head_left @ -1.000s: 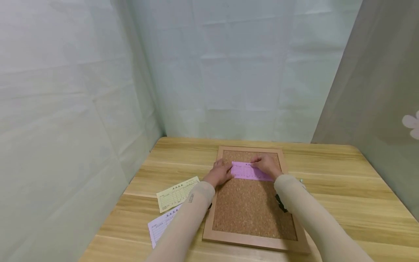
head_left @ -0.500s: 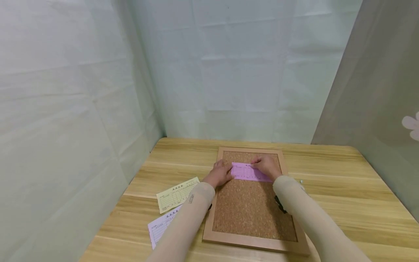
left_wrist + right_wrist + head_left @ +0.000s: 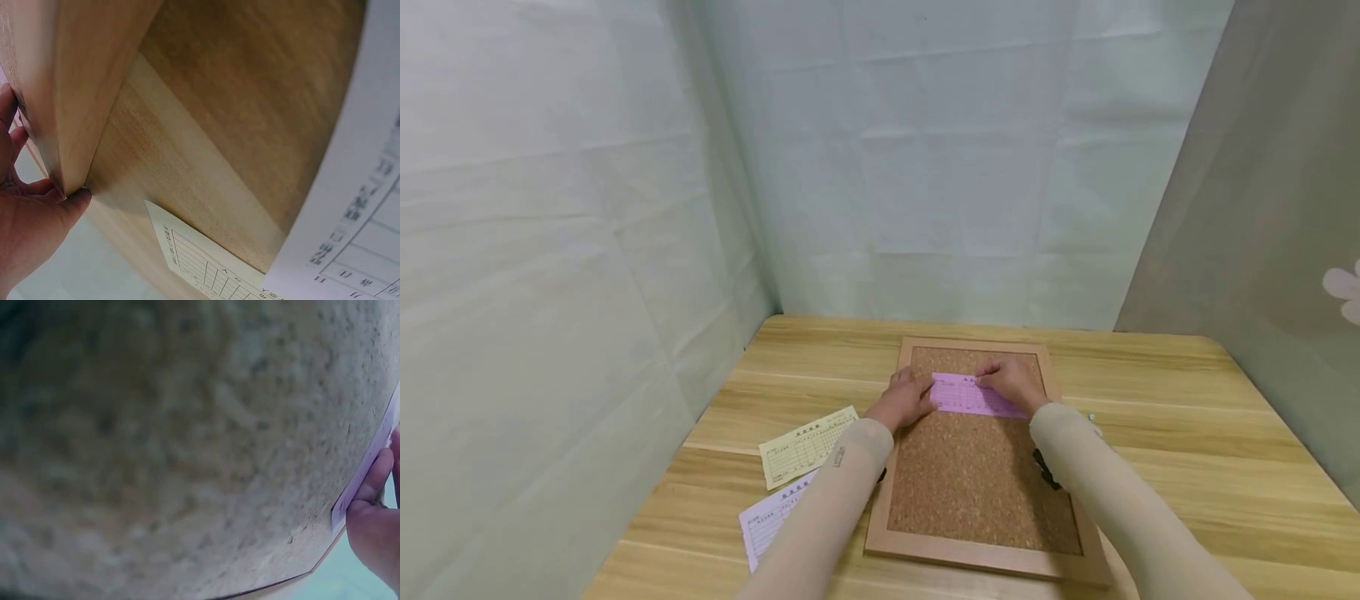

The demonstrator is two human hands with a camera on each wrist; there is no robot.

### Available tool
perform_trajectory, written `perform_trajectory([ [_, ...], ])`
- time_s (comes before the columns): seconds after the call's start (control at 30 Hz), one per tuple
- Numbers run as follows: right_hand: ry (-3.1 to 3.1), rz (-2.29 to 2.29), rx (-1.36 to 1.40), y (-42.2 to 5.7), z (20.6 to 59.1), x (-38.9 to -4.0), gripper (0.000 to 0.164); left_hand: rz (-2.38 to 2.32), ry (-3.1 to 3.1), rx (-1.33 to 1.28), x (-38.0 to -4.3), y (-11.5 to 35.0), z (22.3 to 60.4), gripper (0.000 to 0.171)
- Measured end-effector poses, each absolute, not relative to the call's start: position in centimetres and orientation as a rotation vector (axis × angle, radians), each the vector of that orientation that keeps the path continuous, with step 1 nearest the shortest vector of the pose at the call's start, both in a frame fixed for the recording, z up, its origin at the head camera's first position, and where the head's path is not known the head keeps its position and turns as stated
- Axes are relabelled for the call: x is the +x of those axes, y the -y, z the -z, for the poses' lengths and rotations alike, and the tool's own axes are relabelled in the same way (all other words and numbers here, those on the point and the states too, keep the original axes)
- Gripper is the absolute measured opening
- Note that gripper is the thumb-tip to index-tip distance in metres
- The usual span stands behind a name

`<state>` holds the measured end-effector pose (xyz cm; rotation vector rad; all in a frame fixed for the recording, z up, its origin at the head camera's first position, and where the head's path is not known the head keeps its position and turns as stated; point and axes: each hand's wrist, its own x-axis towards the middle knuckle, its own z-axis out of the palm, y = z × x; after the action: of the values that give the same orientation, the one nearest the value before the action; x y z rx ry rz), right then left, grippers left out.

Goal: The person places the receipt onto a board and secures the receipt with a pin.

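A framed cork board [image 3: 981, 483] lies flat on the table. Across its upper part lies a pink printed slip [image 3: 958, 393]. My left hand [image 3: 904, 400] grips the board's left frame; in the left wrist view one fingertip [image 3: 78, 197] bears on the frame's outer side, while other fingers reach over the top to the slip's left edge. At the slip's upper middle, my right hand [image 3: 1013, 382] pinches a small thing against the paper, almost wholly hidden by thumb and finger. The right wrist view shows these fingers [image 3: 378, 472] just over the slip [image 3: 359, 481].
Left of the board lie a yellow slip [image 3: 805, 446] and a white slip [image 3: 767, 521], the latter partly behind my left sleeve. A tiny pale green object [image 3: 1092, 416] sits right of the board on the wooden table [image 3: 1195, 417]. Cloth curtains [image 3: 955, 167] stand behind.
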<state>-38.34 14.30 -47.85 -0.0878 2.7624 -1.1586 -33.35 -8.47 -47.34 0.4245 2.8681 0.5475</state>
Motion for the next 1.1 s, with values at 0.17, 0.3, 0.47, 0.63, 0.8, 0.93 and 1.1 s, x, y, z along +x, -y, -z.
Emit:
perform_trajectory([
  [0.17, -2.740, 1.192, -0.072, -14.52, 48.01, -38.39, 0.015, -0.547, -2.870, 0.413, -33.49, 8.34, 47.61, 0.053],
  [0.3, -2.743, 1.197, -0.066, -14.44, 48.16, -38.34, 0.015, -0.524, -2.882, 0.429, -33.49, 8.26, 47.68, 0.053],
  [0.47, -2.742, 1.199, -0.043, -14.26, 48.15, -38.38, 0.014, -0.509, -2.888, 0.442, -33.49, 8.28, 47.64, 0.053],
  [0.63, -2.737, 1.187, -0.022, -14.17, 48.19, -38.42, 0.014, -0.521, -2.889, 0.445, -33.55, 8.31, 47.72, 0.053],
  [0.8, -2.746, 1.175, -0.020, -14.19, 48.29, -38.49, 0.014, -0.532, -2.883, 0.442, -33.53, 8.29, 47.66, 0.053],
  [0.93, -2.753, 1.176, -0.026, -14.20, 48.25, -38.43, 0.014, -0.532, -2.882, 0.439, -33.52, 8.27, 47.62, 0.054],
  [1.1, -2.768, 1.177, -0.046, -14.16, 48.14, -38.42, 0.015, -0.546, -2.880, 0.420, -33.56, 8.29, 47.70, 0.054],
])
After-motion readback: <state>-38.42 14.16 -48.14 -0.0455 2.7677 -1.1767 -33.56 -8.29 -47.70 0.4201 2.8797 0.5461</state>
